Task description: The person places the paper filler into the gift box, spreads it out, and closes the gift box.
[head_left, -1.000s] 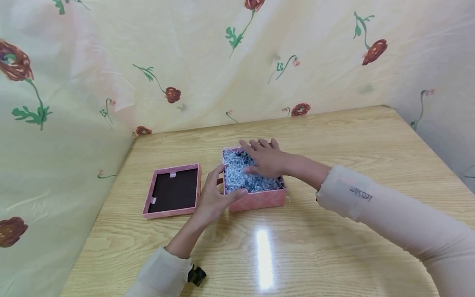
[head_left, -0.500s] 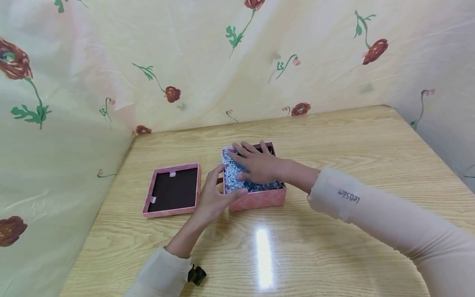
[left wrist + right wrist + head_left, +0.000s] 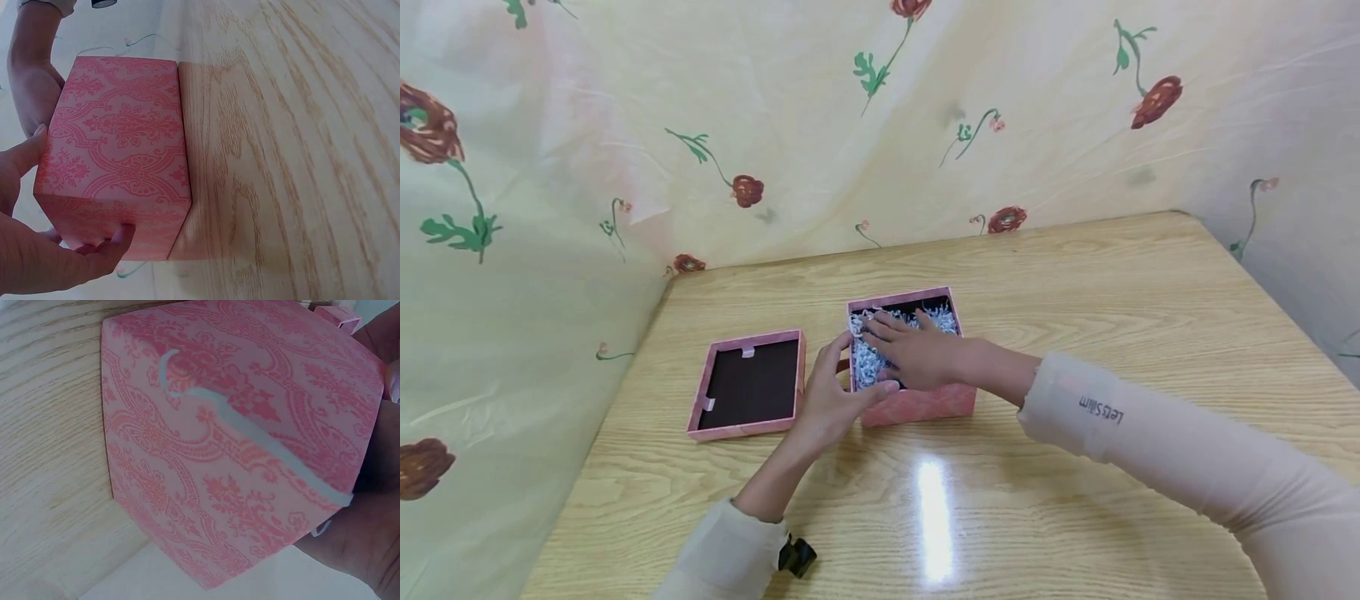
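A pink patterned box (image 3: 917, 408) stands on the table, filled with pale blue shredded paper (image 3: 868, 365). My left hand (image 3: 831, 404) holds the box by its near left corner, thumb at the rim and fingers along the left side. The left wrist view shows those fingers against the damask-patterned wall of the box (image 3: 119, 131). Inside the opening, my right hand (image 3: 921, 354) rests on the shreds with its fingers spread and fairly straight. Close up in the right wrist view, a pale paper strip (image 3: 262, 440) hangs over the outer wall. The right palm hides part of the filling.
Left of the box lies its lid (image 3: 745, 432), underside up, with a dark inner face and two small pale tabs. The wood-grain table (image 3: 1075, 283) meets a flowered cloth (image 3: 812, 167) at the back and sides. A black clip (image 3: 797, 556) sits at the left wrist.
My right hand has moved from the far right part of the box toward its near left part, pressing the shreds; dark inner wall now shows at the back. The left hand stays put.
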Available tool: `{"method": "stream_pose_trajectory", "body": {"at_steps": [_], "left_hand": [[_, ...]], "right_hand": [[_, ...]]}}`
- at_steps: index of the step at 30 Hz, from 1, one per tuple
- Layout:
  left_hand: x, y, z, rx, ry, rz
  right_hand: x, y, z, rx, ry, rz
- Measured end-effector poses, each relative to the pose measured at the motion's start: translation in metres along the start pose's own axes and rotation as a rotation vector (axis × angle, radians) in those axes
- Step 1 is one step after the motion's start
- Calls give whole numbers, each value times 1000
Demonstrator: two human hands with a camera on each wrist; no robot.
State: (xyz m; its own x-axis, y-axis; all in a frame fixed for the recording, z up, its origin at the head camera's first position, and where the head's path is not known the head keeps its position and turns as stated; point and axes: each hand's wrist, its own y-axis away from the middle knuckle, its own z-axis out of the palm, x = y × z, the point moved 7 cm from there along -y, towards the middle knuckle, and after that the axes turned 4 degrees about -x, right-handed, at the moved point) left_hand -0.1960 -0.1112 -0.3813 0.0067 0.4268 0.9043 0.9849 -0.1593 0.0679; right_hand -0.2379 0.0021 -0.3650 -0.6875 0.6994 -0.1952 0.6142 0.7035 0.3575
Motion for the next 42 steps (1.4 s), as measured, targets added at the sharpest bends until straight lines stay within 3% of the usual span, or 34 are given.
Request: {"method": "stream_pose_trajectory", "body": {"at_steps": [6, 10, 15, 42], "left_hand": [[2, 1, 0, 7, 1, 13], [2, 1, 1, 8, 2, 16], [2, 0, 2, 8, 6, 20], [2, 1, 1, 2, -28, 5]], "right_hand": [[6, -5, 10, -117, -104, 3], [10, -7, 15, -189, -84, 19], [10, -7, 15, -204, -61, 22], [32, 48, -31, 121, -135, -78]]}}
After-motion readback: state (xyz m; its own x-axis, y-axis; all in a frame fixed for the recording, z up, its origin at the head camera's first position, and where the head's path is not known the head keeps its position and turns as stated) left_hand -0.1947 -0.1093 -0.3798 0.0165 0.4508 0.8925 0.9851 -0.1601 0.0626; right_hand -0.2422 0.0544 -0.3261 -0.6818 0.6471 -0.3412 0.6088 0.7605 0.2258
